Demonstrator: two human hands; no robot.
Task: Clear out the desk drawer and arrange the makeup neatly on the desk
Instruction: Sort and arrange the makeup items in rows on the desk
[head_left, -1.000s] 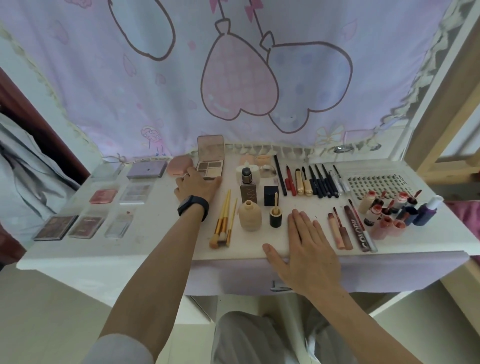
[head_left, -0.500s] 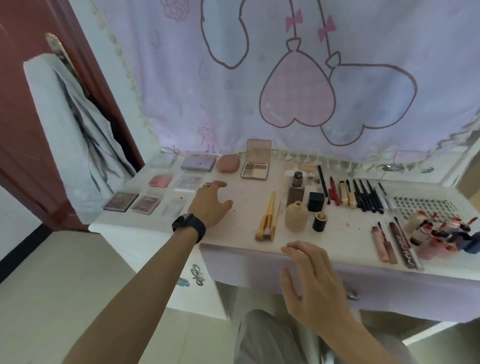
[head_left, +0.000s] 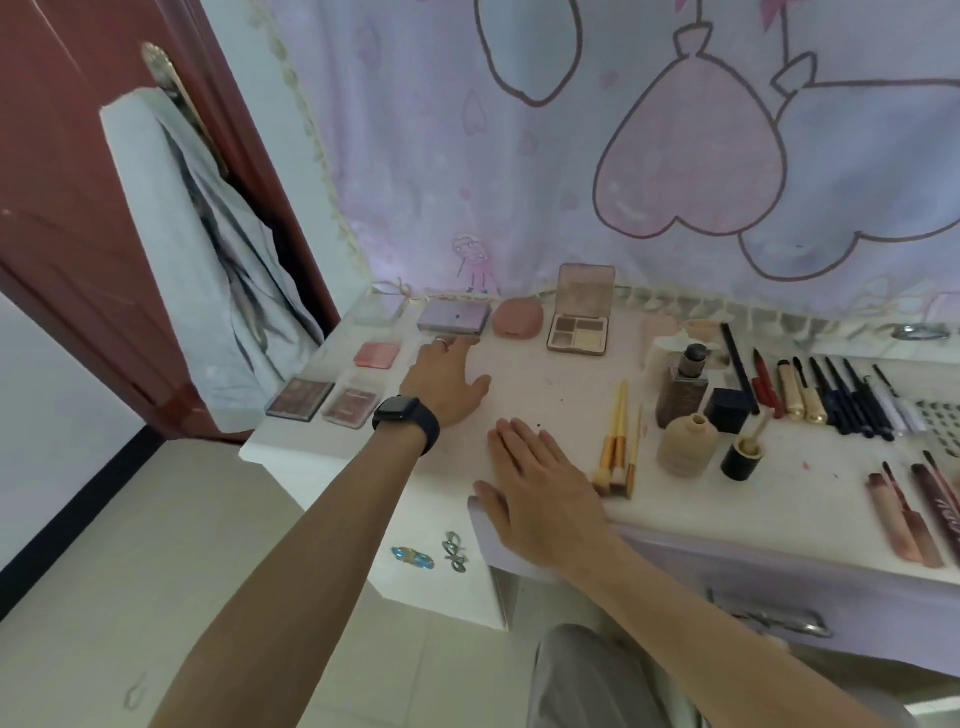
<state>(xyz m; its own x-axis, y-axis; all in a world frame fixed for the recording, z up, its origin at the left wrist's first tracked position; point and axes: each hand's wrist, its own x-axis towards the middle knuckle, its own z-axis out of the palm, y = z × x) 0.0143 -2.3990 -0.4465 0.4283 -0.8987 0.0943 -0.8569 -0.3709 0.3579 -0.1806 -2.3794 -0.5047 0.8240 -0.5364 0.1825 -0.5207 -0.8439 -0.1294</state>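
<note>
Both hands lie flat, holding nothing: left hand (head_left: 447, 384) on the desk (head_left: 545, 384) by the palettes (head_left: 300, 397) at ten o'clock, right hand (head_left: 540, 488) at the front edge, six o'clock; makeup (head_left: 577, 332) looks laid out in rows, with brushes (head_left: 615, 441), bottles (head_left: 683, 447) and pencils (head_left: 841, 400) toward three o'clock; the drawer (head_left: 753, 577) seems shut, so little likely remains; heart-print curtain (head_left: 519, 182) at twelve, reddish door (head_left: 62, 234) at nine.

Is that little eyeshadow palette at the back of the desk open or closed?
Open: the eyeshadow palette has its lid standing upright behind it, and the colour pans are showing.
</note>
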